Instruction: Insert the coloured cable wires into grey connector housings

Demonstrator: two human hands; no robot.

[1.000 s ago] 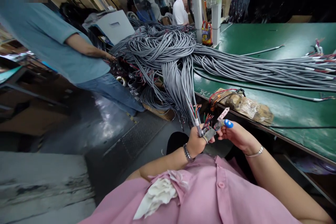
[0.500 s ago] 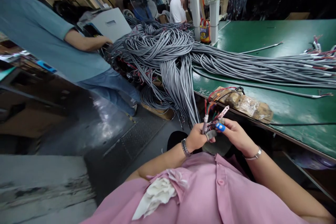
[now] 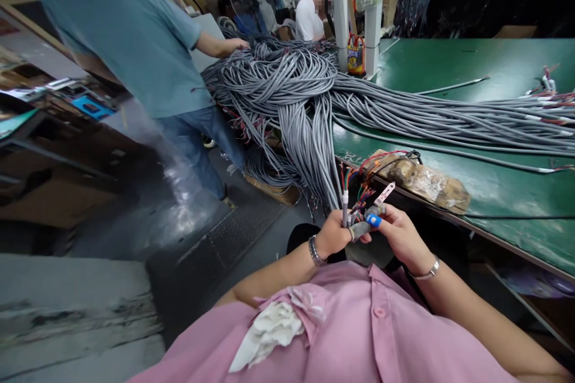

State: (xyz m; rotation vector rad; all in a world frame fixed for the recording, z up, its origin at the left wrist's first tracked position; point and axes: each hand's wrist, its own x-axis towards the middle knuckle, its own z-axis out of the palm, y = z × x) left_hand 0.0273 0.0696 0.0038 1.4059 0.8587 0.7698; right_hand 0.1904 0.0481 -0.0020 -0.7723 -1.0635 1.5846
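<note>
My left hand [image 3: 336, 234] is closed around the ends of grey cables [image 3: 345, 213], whose loose red, green and orange wires [image 3: 345, 176] stick up above the fist. In my right hand [image 3: 401, 238] is a small flat pinkish strip with dark marks [image 3: 385, 193], pinched between thumb and fingers. What kind of tool it is cannot be made out. A blue wrap [image 3: 374, 219] covers the right thumb, and grey finger covers [image 3: 359, 230] show on my fingers. Both hands meet at the wire ends, just off the table edge; the fingertips partly hide the wires.
A large heap of grey cables [image 3: 274, 75] hangs over the corner of the green table [image 3: 458, 60]. A tape-wrapped wooden block [image 3: 429, 182] lies at the near edge. A co-worker in a blue shirt [image 3: 130, 42] stands left; another person [image 3: 309, 17] is behind the heap.
My hands have come closer together, with the strip still in the right one. The blue-shirted co-worker has shifted rightward, an arm now reaching over the cable heap. The view has turned slightly.
</note>
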